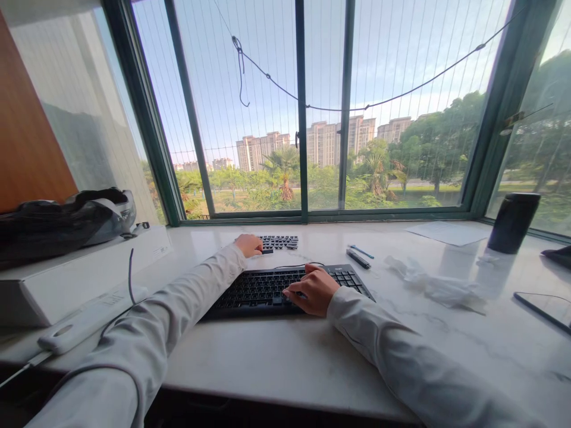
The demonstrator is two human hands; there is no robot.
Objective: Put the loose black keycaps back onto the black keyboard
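Head view: the right hand [316,291] is over a black keyboard [252,291], fingers bent; the left hand [248,244] is at loose keys [282,242] just beyond it. Whether either grips anything is unclear.

Soft daylight is admitted through a wide, green-framed glass window [301,119]; pale reflections are cast on the white, grey-veined tabletop [250,356]; outer edges are stretched by wide-angle distortion.

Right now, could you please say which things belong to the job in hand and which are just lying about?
Likely in use:
black keyboard under the right hand
separate dark keys at the left hand

Likely lying about:
slim blue item
crumpled white material
black cylinder
white box
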